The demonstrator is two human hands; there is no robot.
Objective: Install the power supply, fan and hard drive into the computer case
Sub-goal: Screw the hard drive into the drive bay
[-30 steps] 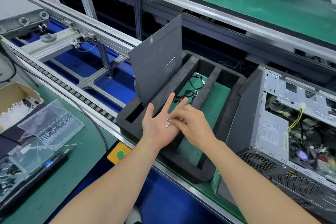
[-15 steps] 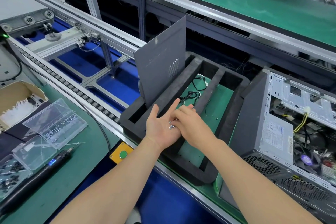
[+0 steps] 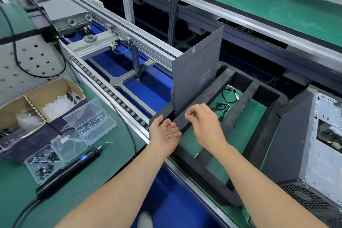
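- Parted since a moment ago: right hand (image 3: pixel 205 127) raised off left hand (image 3: pixel 163 133).
- Far left of both: electric screwdriver (image 3: pixel 70 168) beside clear screw boxes (image 3: pixel 92 122).
- Left hand palm up, loosely cupped, few screws (image 3: pixel 168 136) resting on it.
- Right hand pinching single screw (image 3: pixel 187 115) between thumb and forefinger, above foam tray (image 3: pixel 266 126).
- Well right of both: computer case (image 3: pixel 296 144), side open.

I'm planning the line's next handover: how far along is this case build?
Done: the side panel is off, standing in the foam tray, and the computer case is open. In hand: the right hand pinches a screw; the left hand cups spare screws. Left: driving them; the electric screwdriver lies on the bench. Which parts are already inside cannot be told.
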